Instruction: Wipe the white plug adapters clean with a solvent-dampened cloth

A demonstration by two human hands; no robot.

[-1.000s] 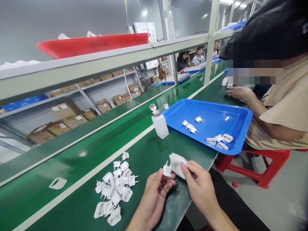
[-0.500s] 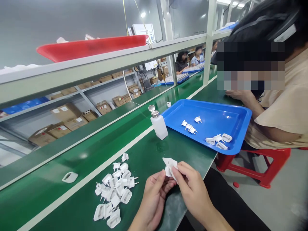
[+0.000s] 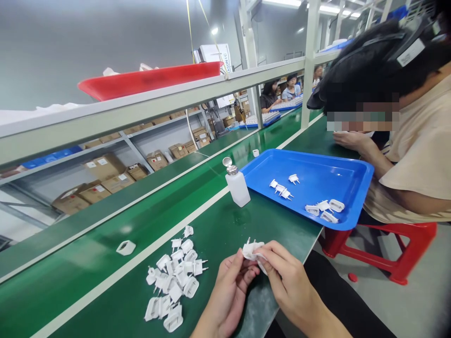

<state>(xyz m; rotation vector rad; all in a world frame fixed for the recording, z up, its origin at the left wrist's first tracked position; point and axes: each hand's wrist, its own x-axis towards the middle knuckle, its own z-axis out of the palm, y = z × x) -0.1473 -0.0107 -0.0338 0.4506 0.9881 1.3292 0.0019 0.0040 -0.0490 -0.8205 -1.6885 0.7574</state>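
My left hand (image 3: 229,292) is closed, pinching a small white plug piece (image 3: 248,249) whose metal pins point up and away. A thin white wiping cloth (image 3: 262,264) is gripped in my right hand (image 3: 293,278) and pressed against the plug piece, partly hiding it. Left of my hands lies a loose pile of similar white plug parts (image 3: 176,277) on the green table (image 3: 207,234). Beyond my hands stands a translucent pump bottle (image 3: 238,188), its metal lid flipped up.
A blue tray (image 3: 303,162) holding several plug parts sits at the right, beside a co-worker (image 3: 416,173) on a red stool (image 3: 391,256). One white housing (image 3: 126,248) lies on the green belt (image 3: 84,267). A red tray (image 3: 151,82) rests on the overhead shelf.
The plug's pins have come into view, and the cloth's pointed corner no longer sticks up. The white housing has moved right along the belt. My view has shifted slightly.
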